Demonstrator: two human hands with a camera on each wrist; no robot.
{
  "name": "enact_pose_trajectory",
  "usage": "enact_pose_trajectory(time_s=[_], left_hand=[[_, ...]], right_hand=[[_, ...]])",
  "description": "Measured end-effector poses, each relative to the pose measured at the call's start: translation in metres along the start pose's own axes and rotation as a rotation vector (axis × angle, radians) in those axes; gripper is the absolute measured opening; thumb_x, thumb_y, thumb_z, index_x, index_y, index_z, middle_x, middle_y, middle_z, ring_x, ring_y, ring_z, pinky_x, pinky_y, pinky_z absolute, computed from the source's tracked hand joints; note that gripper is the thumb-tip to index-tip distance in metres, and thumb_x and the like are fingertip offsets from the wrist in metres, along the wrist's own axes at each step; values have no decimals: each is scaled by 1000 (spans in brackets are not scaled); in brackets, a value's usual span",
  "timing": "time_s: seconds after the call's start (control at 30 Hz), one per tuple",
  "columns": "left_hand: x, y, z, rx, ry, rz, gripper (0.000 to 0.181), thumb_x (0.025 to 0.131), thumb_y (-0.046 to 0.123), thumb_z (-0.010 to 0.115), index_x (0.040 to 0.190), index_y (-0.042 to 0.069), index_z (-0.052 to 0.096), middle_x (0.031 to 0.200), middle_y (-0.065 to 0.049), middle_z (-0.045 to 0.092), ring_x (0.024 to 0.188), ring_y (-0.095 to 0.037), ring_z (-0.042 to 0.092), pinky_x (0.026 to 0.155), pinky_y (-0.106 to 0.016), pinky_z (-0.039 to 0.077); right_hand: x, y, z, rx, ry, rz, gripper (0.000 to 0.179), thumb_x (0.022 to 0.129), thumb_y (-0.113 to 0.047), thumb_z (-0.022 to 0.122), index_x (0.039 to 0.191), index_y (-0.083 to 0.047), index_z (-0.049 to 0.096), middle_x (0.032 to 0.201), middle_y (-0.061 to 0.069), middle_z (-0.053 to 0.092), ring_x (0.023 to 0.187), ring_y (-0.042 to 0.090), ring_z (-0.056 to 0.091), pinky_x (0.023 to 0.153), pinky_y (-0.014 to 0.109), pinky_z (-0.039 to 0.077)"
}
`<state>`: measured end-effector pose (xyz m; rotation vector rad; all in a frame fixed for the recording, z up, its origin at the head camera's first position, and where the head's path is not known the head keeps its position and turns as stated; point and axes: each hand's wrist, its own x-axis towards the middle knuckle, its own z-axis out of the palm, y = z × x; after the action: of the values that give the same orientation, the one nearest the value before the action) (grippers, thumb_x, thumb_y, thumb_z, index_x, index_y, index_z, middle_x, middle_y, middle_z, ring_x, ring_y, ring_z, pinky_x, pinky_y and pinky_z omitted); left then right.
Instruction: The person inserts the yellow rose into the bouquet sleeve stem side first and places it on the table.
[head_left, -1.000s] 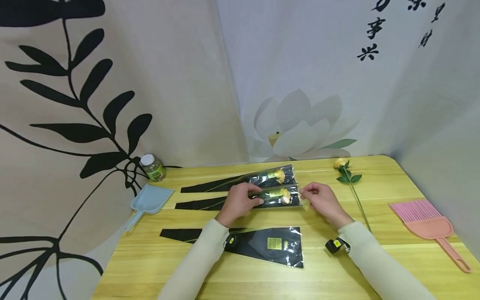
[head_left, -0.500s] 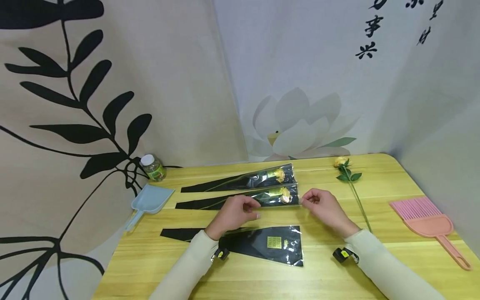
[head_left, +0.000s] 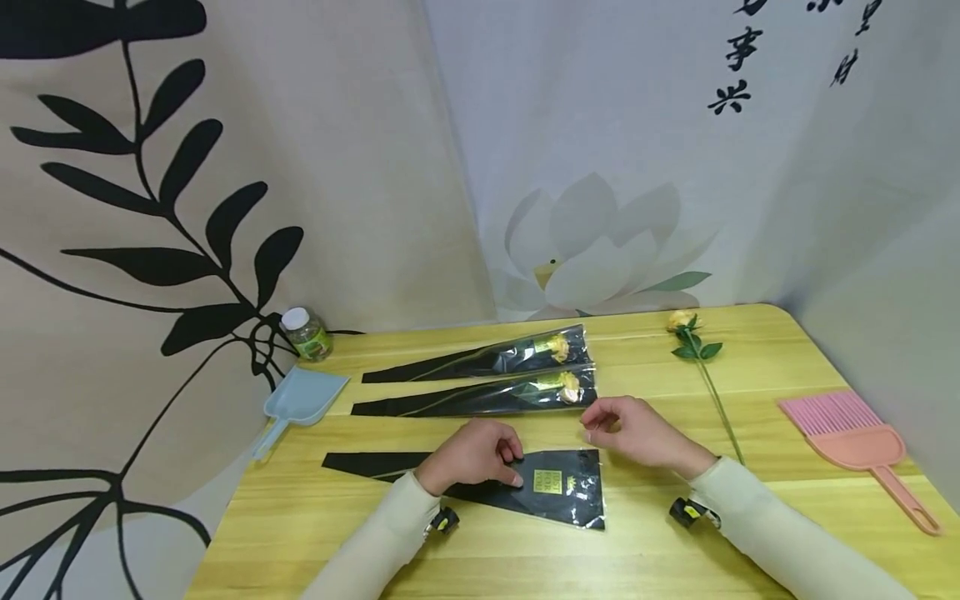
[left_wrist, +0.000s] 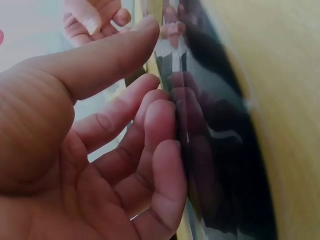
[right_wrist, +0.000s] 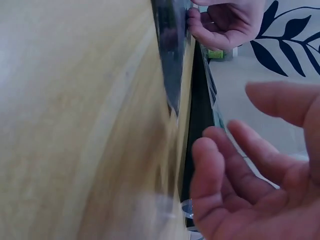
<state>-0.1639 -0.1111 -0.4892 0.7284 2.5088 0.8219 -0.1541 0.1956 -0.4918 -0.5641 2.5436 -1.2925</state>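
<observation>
My left hand (head_left: 472, 454) is at the nearest black flower sleeve (head_left: 558, 492), which is flat with a yellow printed label. In the left wrist view its relaxed fingertips (left_wrist: 167, 165) are right at the shiny film of that sleeve (left_wrist: 215, 165), and the thumb stands apart. My right hand (head_left: 633, 429) hovers with loosely bent fingers and nothing between them, beside the wide end of the middle sleeve (head_left: 450, 402). That middle sleeve and the farthest sleeve (head_left: 442, 367) each hold a single yellow rose, visible through clear film.
A loose yellow rose (head_left: 681, 320) with green leaves lies at the back right. Farther right is a pink brush and dustpan (head_left: 858, 450). A light blue dustpan (head_left: 303, 396) and a jar with a white lid (head_left: 307, 335) stand at the left edge.
My left hand has left the middle sleeve and come nearer, to the closest sleeve. My right hand has let go of the middle sleeve's end and drawn slightly toward me.
</observation>
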Motion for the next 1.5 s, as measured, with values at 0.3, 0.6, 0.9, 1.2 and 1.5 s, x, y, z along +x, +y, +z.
enact_pose_trajectory(time_s=[0.3,0.6,0.9,1.2,1.5], left_hand=[[2,0,4,32,13,0,27,79,20,96,97,19,76,86,6,68,74,-4,57,73,-21,51],[5,-1,4,35,8,-15,28,79,19,96,96,20,74,85,5,66,74,-6,56,72,-22,51],[6,-2,5,37,3,-17,28,79,19,96,96,20,73,85,4,66,74,-6,55,72,-22,50],[5,-2,3,36,-11,-6,27,81,20,95,96,19,72,85,3,67,73,-6,54,71,-22,50],[5,-2,3,40,-13,-4,26,82,21,94,97,20,73,85,4,66,72,-5,54,72,-22,49]], right_hand=[[1,10,5,-48,-114,15,39,93,-22,83,124,-2,70,112,5,71,93,14,63,81,24,57],[2,6,9,-88,-158,36,28,89,-23,86,107,-8,72,90,-1,65,82,15,59,73,26,55],[-1,8,5,32,-220,52,23,92,-26,83,93,-9,67,73,2,65,61,13,58,51,21,43],[-16,9,5,298,-337,110,20,95,-11,77,86,2,65,74,16,73,56,17,67,52,22,54],[-21,8,3,345,-336,107,21,101,-12,69,91,6,66,81,17,73,58,15,64,52,19,53]])
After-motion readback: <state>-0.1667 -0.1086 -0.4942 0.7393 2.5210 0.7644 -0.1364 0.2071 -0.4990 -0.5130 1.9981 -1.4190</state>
